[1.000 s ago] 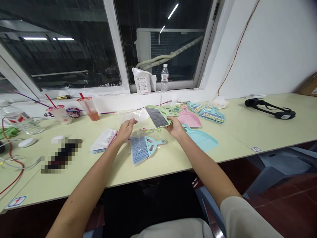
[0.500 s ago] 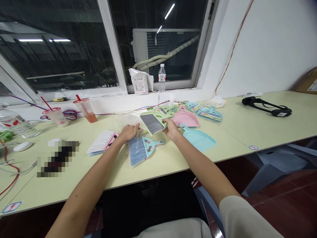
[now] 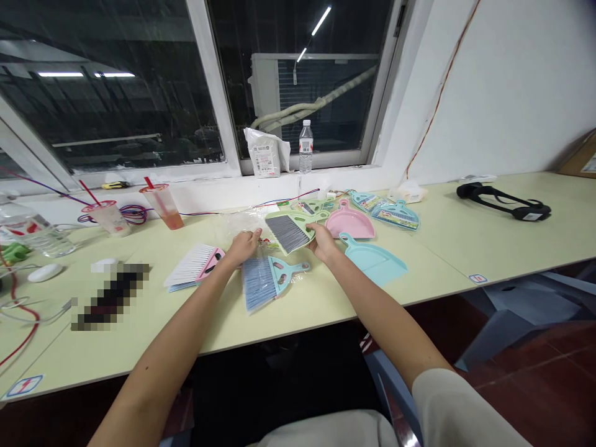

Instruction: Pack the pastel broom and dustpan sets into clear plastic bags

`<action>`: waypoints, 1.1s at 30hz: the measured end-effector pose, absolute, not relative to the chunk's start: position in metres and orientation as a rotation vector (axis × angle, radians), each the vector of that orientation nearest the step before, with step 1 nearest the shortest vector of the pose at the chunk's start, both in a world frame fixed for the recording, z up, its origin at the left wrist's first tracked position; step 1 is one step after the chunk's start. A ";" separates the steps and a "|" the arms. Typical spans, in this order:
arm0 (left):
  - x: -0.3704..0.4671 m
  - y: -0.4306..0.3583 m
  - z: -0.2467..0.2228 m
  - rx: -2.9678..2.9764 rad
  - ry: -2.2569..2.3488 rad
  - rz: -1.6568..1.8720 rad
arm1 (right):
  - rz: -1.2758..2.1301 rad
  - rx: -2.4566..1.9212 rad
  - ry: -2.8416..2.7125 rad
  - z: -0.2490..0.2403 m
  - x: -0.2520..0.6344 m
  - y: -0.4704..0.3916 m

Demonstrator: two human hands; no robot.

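Note:
My right hand [image 3: 321,243] grips the edge of a green dustpan-and-brush set [image 3: 291,231], its grey bristles facing up and to the left. My left hand [image 3: 244,246] is closed at the clear plastic bag [image 3: 263,248], just left of the green set. A blue brush [image 3: 265,282] in clear plastic lies below both hands. Left of it, partly behind my left forearm, is a pink brush with white bristles [image 3: 190,267]. A pink dustpan [image 3: 349,221] and a light blue dustpan [image 3: 375,259] lie to the right of my right hand.
Packaged blue sets [image 3: 395,214] lie at the back. Two drink cups with red straws, one with orange liquid [image 3: 166,208], stand at the left by cables. A water bottle [image 3: 305,149] stands on the sill. A black strapped device [image 3: 503,202] lies far right.
My left hand shifts very slightly, and the clear plastic by it now reaches down over the blue brush's bristles. The green set stays in my right hand, nearly still.

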State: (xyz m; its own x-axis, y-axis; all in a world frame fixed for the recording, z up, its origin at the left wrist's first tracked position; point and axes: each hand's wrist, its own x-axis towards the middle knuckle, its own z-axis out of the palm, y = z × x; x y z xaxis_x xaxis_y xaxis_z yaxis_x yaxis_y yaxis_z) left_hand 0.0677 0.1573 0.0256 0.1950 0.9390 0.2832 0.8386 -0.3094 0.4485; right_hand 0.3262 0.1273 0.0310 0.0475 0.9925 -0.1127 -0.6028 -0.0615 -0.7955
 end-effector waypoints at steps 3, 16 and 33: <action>0.065 0.161 0.026 2.183 1.736 0.935 | 1.442 -0.834 -0.614 0.031 0.326 0.128; 0.065 0.174 0.036 1.964 1.669 1.177 | 1.423 -0.850 -0.585 0.034 0.329 0.128; 0.055 0.131 0.127 1.611 1.199 1.744 | 1.300 -0.867 -0.684 0.022 0.326 0.133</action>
State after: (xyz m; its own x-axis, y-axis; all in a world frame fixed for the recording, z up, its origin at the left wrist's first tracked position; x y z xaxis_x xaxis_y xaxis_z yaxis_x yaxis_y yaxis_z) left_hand 0.0553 0.1314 0.1268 -0.1940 0.8191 0.5399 0.2107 -0.5027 0.8384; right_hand 0.3265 0.1332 0.0217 0.1584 0.9865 -0.0420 -0.5239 0.0479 -0.8504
